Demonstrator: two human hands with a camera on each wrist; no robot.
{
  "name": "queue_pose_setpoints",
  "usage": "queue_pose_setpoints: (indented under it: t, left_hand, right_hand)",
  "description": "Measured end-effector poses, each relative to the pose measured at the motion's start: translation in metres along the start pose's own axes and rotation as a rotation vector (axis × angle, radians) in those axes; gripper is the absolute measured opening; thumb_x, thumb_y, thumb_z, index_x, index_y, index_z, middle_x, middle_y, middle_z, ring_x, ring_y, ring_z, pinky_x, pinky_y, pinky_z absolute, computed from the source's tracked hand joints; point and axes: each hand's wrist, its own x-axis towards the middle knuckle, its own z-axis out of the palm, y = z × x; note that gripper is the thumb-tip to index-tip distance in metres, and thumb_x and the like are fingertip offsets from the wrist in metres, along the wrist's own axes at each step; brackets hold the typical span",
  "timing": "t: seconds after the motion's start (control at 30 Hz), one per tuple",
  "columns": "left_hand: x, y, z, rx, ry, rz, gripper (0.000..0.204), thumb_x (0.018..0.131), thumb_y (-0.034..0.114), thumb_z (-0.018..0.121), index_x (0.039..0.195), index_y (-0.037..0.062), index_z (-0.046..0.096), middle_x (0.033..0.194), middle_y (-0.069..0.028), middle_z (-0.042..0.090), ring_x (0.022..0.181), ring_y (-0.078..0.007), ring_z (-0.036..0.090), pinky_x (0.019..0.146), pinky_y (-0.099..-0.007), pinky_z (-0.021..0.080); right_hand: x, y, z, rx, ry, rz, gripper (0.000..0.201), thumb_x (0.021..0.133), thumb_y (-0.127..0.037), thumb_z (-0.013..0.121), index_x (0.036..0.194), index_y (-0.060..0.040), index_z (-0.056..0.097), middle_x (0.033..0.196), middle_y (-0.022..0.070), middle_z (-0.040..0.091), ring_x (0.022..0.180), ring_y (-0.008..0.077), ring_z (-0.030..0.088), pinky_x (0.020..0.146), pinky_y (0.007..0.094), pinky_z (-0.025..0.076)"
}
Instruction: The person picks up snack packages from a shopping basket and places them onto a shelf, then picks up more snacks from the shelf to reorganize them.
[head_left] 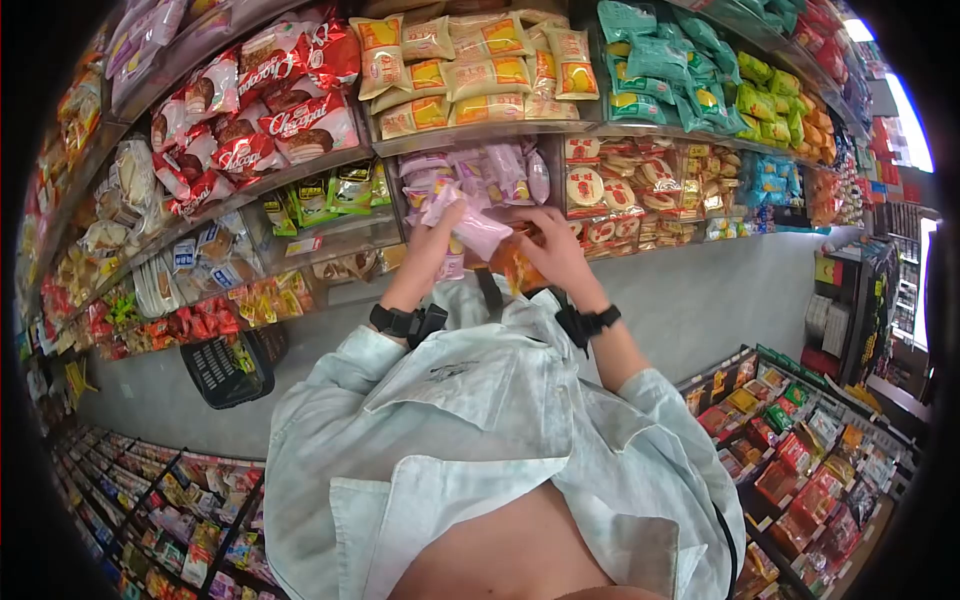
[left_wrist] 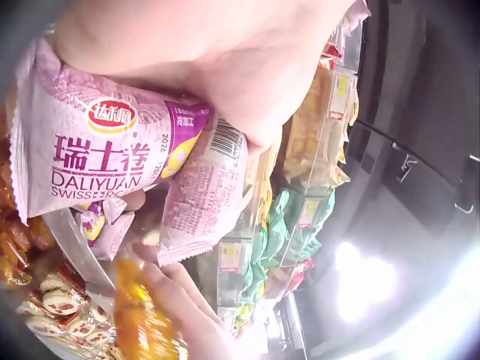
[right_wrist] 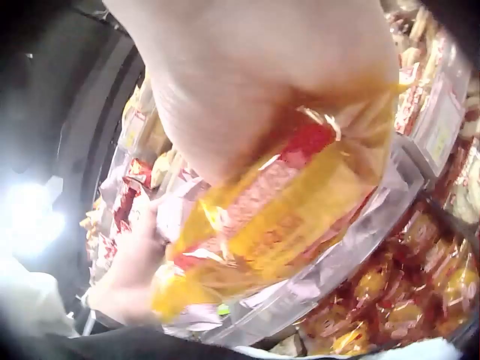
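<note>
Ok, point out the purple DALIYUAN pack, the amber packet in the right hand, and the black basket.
DALIYUAN pack (left_wrist: 97, 142): left wrist view, on its printed front.
Amber packet (right_wrist: 289, 221): right wrist view, mid-wrapper.
Black basket (head_left: 222, 374): head view, on its slotted side.

The left hand (head_left: 432, 252) grips pink packets (head_left: 482, 236), the right hand (head_left: 556, 252) an orange packet (head_left: 515, 268), before stocked shelves (head_left: 480, 133).

We saw Swiss roll packets (head_left: 475, 228) in the left hand (head_left: 430, 255), to the left of a wrapped packet (head_left: 517, 268) in the right hand (head_left: 558, 255). Beyond both, more packets (head_left: 507, 170) lay in the far shelves (head_left: 475, 137), with Chocopai bags (head_left: 305, 125) farther left. We found a basket (head_left: 215, 372) on the floor (head_left: 150, 408) at left, and racked goods (head_left: 795, 452) near right
</note>
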Motion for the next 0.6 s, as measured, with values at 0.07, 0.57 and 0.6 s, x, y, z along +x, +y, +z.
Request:
queue_pose_setpoints:
  t: [0.07,0.57,0.6]
  left_hand:
    - [-0.002,0.002,-0.004,-0.071,0.027,-0.009,0.050,0.101,0.035,0.067,0.139,0.0029,0.057,0.128,-0.0041,0.065,0.116,-0.0139,0.059,0.099,-0.0307,0.046]
    - [-0.058,0.000,-0.050,-0.129,0.157,-0.002,0.048,0.102,0.034,0.067,0.136,0.0025,0.058,0.123,-0.0036,0.066,0.110,-0.0138,0.062,0.095,-0.0311,0.049]
    - [-0.059,-0.001,-0.051,-0.163,0.168,-0.025,0.048,0.102,0.035,0.067,0.136,0.0025,0.059,0.124,-0.0037,0.066,0.111,-0.0139,0.062,0.095,-0.0312,0.049]
  right_hand:
    - [0.026,-0.009,0.002,-0.243,0.109,-0.095,0.041,0.087,-0.024,0.075,0.127,-0.0177,0.068,0.142,0.0243,0.055,0.113,0.0414,0.066,0.090,0.0466,0.057]
    - [0.076,0.043,-0.004,0.168,-0.083,0.280,0.059,0.085,-0.041,0.078,0.132,-0.0066,0.067,0.117,0.0202,0.071,0.103,0.0251,0.069,0.090,0.0355,0.056]
    - [0.069,0.045,-0.007,0.373,-0.106,0.320,0.060,0.086,-0.040,0.079,0.133,-0.0063,0.067,0.110,0.0156,0.072,0.092,0.0177,0.068,0.083,0.0316,0.055]
